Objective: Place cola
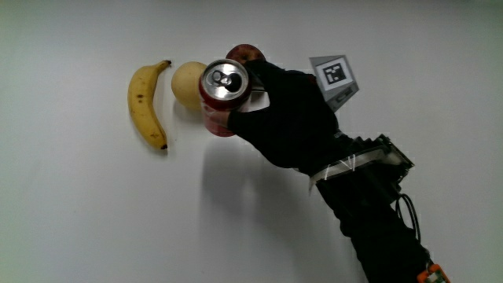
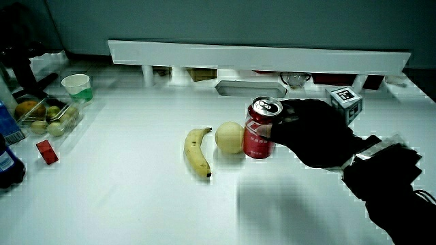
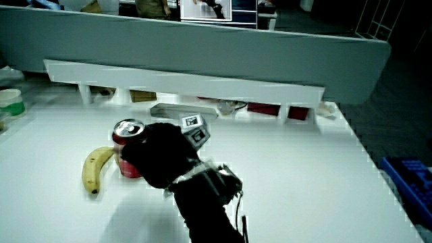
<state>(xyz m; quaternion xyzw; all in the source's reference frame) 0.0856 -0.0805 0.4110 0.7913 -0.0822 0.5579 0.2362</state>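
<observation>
A red cola can (image 1: 222,86) with a silver top stands upright, touching or just above the table, with the hand (image 1: 287,110) shut around its side. In both side views the can (image 2: 259,136) (image 3: 127,129) shows in the hand (image 2: 313,133) (image 3: 162,162). A pale round fruit (image 1: 187,81) (image 2: 229,137) sits right beside the can, and a banana (image 1: 145,102) (image 2: 196,153) (image 3: 94,169) lies beside that fruit. A reddish round thing (image 1: 245,53) peeks out at the can's edge, mostly hidden by the can and the fingers.
A low white partition (image 2: 259,58) runs along the table's edge, with a grey tray (image 2: 248,88) in front of it. In a side view, near the table's edge stand a green cup (image 2: 77,86), a clear box of fruit (image 2: 48,116), a small red block (image 2: 45,151) and a dark bottle (image 2: 7,163).
</observation>
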